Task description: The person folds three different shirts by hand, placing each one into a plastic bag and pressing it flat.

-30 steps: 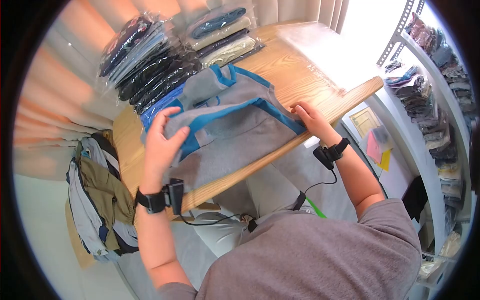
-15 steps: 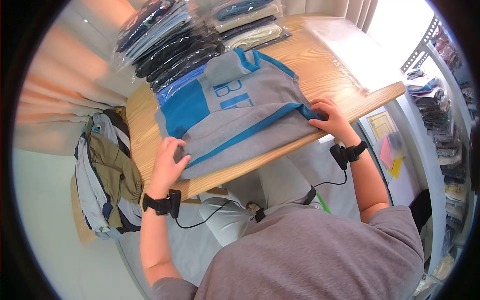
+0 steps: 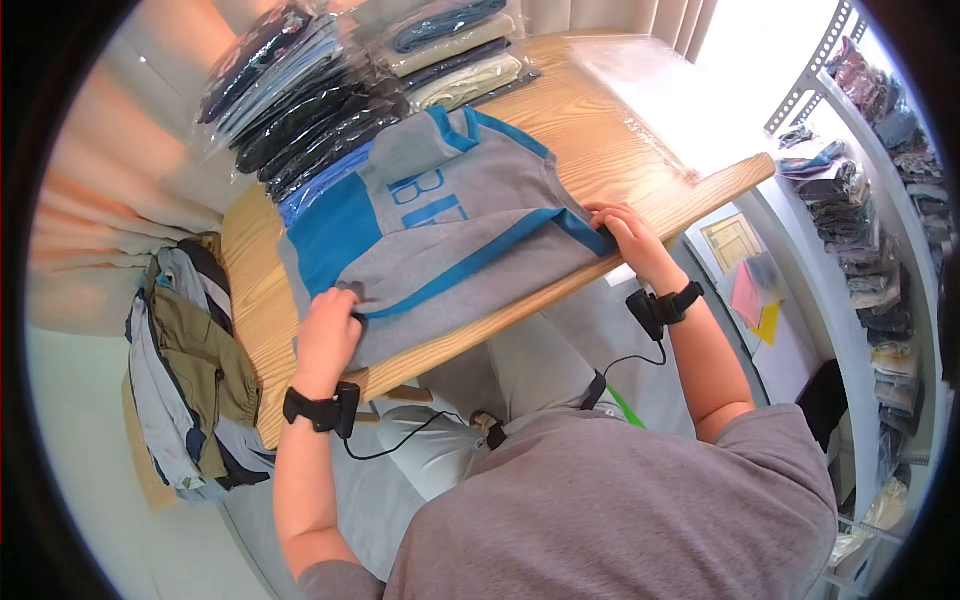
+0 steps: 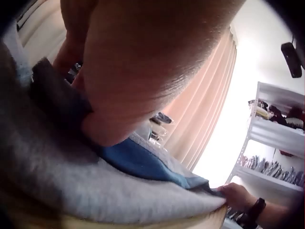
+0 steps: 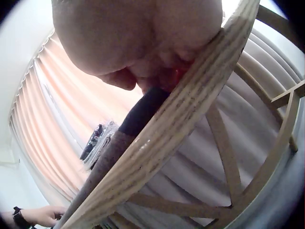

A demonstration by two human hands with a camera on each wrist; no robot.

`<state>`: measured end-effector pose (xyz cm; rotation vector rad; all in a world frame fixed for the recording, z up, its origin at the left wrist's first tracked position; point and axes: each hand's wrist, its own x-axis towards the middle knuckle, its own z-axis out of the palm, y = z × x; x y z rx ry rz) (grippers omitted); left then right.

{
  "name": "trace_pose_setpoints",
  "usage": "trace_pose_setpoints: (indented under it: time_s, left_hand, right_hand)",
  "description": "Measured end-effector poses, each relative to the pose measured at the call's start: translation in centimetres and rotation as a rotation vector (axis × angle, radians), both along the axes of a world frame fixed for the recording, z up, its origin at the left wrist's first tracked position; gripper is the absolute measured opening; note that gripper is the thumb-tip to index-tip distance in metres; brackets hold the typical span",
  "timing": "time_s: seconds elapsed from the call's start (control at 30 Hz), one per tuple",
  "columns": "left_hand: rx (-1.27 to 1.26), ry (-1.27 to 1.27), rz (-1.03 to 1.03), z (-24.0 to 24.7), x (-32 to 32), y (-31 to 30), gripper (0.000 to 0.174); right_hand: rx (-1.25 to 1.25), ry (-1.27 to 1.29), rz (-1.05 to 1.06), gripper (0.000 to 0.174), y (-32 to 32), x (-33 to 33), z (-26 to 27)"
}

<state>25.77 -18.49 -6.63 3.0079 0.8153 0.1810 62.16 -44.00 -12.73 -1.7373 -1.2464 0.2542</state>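
A grey sweatshirt (image 3: 490,200) with blue panels and blue lettering lies on the wooden table, its near side folded over. A blue stripe (image 3: 450,280) runs along the fold. My left hand (image 3: 330,330) grips the left end of that fold, its fingers curled over the cloth. In the left wrist view the thumb (image 4: 102,131) lies against the blue band. At the opposite end, by the table's front edge, my right hand (image 3: 635,240) pinches the blue-edged corner. The right wrist view shows those fingertips (image 5: 124,78) close to the dark end of the cloth.
Stacks of bagged folded clothes (image 3: 330,110) stand behind the sweatshirt. Clear plastic bags (image 3: 630,80) lie at the back right of the table (image 3: 560,100). Loose garments (image 3: 195,350) hang at the left. A shelf (image 3: 850,240) with packed clothes rises on the right.
The left hand has come down from the raised cloth to the fold's left end and now grips it. The raised layer now lies flatter, with the lettering showing. The right hand stays at its corner.
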Motion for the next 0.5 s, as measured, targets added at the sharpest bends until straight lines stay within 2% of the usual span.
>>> trace_pose_setpoints:
  time_s: [0.07,0.1,0.17,0.3,0.37,0.4,0.43,0.5]
  left_hand:
    - [0.044,-0.319,-0.049,-0.3,-0.4,1.7,0.027]
    - [0.04,-0.32,-0.055,0.6,-0.4,1.5,0.027]
    - [-0.025,-0.483,0.177,3.2,-0.4,0.9,0.023]
    - [-0.068,-0.515,0.194,2.0,-2.1,3.1,0.021]
    - [-0.096,-0.377,0.141,0.9,-2.6,3.4,0.02]
    - [-0.25,-0.327,0.149,0.8,-2.6,3.2,0.031]
    - [-0.249,-0.325,0.148,0.7,-2.7,2.9,0.031]
    - [-0.154,-0.207,-0.036,0.5,-2.5,2.0,0.048]
  right_hand:
    - [-0.006,0.008,-0.001,0.03,0.0,0.1,0.2]
    - [-0.011,0.016,0.006,0.03,0.0,0.2,0.3]
    - [-0.023,0.034,0.002,0.031,-0.1,0.1,0.6]
    - [-0.038,0.063,0.025,0.031,-0.1,0.1,1.0]
    - [-0.02,0.026,0.038,0.029,-0.2,0.2,0.9]
    - [-0.003,-0.012,0.052,0.027,-0.2,0.1,0.9]
    - [-0.002,-0.01,0.051,0.027,-0.4,0.1,1.1]
    - [-0.075,-0.019,0.101,0.019,-0.8,0.1,1.8]
